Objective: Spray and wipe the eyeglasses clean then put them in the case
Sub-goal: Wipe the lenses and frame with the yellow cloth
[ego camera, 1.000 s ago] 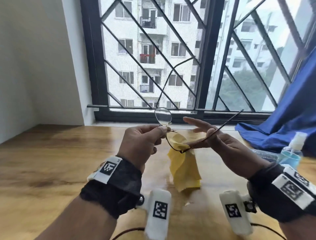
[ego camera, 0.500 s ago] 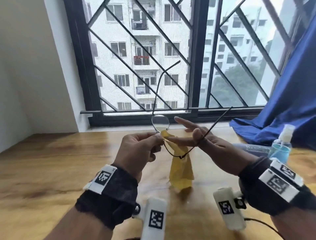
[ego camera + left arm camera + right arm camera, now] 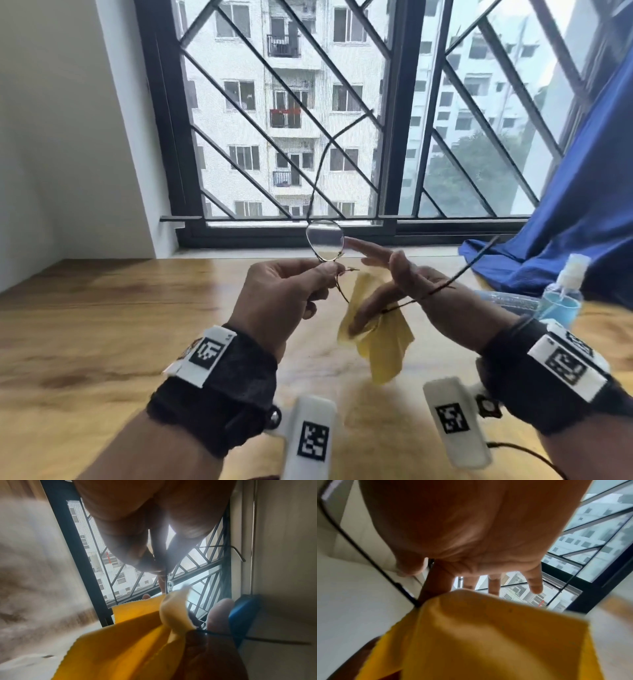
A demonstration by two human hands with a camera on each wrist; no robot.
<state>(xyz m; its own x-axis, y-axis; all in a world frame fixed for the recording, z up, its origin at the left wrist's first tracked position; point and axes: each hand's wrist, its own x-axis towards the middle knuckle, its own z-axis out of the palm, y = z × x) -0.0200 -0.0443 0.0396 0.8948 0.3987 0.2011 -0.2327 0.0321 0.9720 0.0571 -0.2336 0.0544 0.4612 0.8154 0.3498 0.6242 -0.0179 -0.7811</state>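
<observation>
Both hands work above the table [image 3: 102, 342]: left hand [image 3: 284, 301] pinches the glasses [image 3: 324, 240] at the bridge, right hand [image 3: 411, 294] pinches the cloth [image 3: 383, 346] around one lens. Left wrist: thin frame [image 3: 166, 574] between fingertips. Right wrist: cloth [image 3: 488, 635] under the thumb. Light and probably fragile; best held by the rim.

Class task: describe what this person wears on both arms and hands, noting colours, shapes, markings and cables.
Each forearm is bare, with a black wrist wrap carrying a white tag printed with a black square code. A white block with another code hangs below each wrist. A thin dark cable trails from the right one. No gloves.
</observation>
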